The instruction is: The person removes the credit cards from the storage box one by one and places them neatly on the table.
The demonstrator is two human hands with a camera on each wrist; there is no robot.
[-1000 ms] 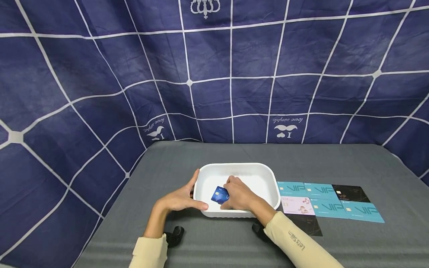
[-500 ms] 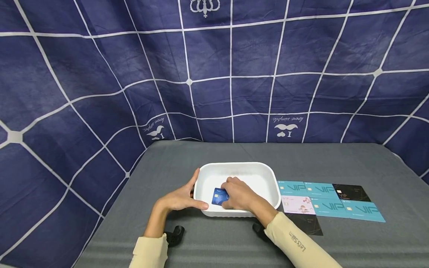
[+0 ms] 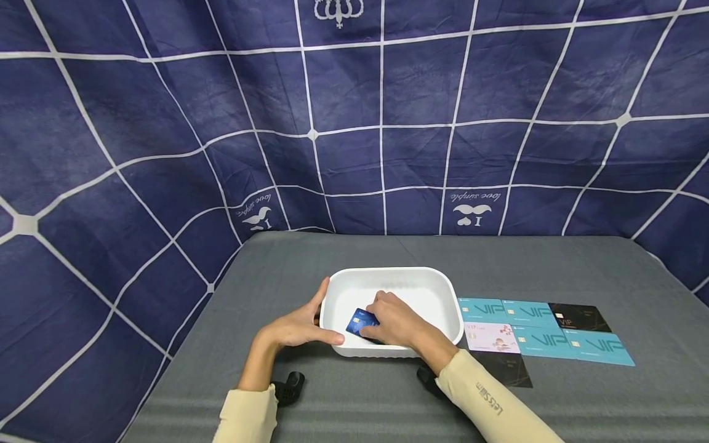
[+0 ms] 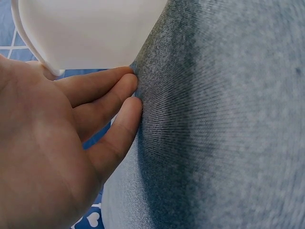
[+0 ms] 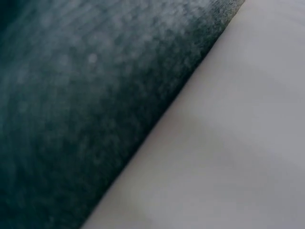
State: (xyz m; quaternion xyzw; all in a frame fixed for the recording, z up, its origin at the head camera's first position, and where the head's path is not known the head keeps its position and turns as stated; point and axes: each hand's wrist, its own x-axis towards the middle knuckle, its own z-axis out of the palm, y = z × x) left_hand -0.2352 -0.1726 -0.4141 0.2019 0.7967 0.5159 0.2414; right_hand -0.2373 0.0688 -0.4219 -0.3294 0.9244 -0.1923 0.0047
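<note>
A white plastic tub [image 3: 410, 274] stands on the grey cloth, seen whole in the head view. Inside it, my right hand [image 3: 396, 320] pinches a blue bank-style card [image 3: 361, 321] with a gold chip, its thumb lying over the card's near edge. The fingers cover the card's right part. My left hand [image 3: 296, 326] spans the tub's left end, thumb on the near rim and index finger straight along the side. In the left wrist view, the extended fingers [image 4: 119, 129] touch the cloth close below the tub wall [image 4: 90, 33]. The right wrist view shows only tub wall and cloth.
Right of the tub lie several cards flat on the cloth: teal VIP cards [image 3: 545, 343], a pink card [image 3: 492, 338], a black card [image 3: 580, 319] and a dark card [image 3: 501, 369] nearest me. A blue checked curtain [image 3: 415, 154] hangs behind the table.
The blue card has turned in my right fingers, first squarer to the tub, now slanted again. My right thumb has shifted onto its face. The left hand stays where it was.
</note>
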